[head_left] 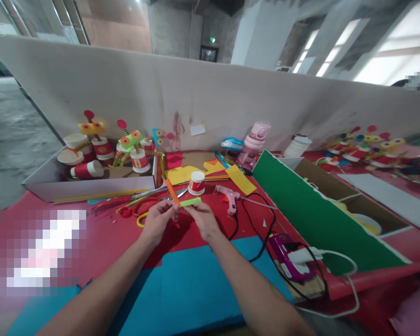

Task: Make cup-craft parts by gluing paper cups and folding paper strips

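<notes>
Above the red tabletop, my left hand (pixel 158 218) and my right hand (pixel 203 220) are close together, fingertips pinched. Between them an orange paper strip (pixel 172 192) and a light green paper strip (pixel 191 202) meet at an angle. My left fingers close at the corner by the orange strip's lower end; my right fingers grip the green strip from below. Whether the strips are stuck together I cannot tell. Just beyond stands a small red-and-white paper cup (pixel 196 183). A pink glue gun (pixel 230 198) lies right of the cup. Scissors (pixel 178 194) lie partly behind my left hand.
At left, a white box (pixel 91 189) holds several cup figures with springy paper arms. A green-sided divided box (pixel 322 219) stands right, near a purple power strip (pixel 290 259) with cables. Blue board (pixel 196 280) lies under my forearms. A pale partition (pixel 210 98) rises behind.
</notes>
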`<state>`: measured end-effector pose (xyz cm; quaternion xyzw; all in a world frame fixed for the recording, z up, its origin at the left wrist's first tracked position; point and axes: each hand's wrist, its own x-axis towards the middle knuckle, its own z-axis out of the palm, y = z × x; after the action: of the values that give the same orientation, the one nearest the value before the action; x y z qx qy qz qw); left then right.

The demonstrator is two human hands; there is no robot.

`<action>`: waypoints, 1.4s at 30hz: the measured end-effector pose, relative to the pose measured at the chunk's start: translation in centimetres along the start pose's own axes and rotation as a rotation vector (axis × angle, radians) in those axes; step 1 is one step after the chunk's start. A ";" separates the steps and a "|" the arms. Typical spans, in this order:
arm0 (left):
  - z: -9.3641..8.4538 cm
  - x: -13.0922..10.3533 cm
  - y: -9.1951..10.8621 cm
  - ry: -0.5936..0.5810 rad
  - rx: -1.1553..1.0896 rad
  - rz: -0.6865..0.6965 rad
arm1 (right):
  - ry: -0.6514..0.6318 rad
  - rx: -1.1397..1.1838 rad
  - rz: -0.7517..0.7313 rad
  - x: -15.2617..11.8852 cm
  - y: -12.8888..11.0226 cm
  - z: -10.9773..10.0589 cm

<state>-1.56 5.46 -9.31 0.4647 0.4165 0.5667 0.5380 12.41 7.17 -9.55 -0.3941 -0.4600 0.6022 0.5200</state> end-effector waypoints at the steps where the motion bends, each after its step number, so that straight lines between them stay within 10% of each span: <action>1: 0.0 0.0 0.0 0.000 0.016 0.007 | 0.003 0.012 -0.004 -0.1 0.1 0.1; 35: 0.8 -0.7 0.4 -0.019 0.005 -0.038 | 0.227 -0.261 -0.235 -0.7 -0.2 0.3; 42: 0.7 -0.6 0.7 0.022 0.022 -0.001 | 0.057 -0.150 -0.145 -0.5 0.0 0.3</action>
<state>-1.00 4.80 -8.49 0.4642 0.4290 0.5667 0.5286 12.17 6.65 -9.45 -0.4147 -0.5161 0.5154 0.5441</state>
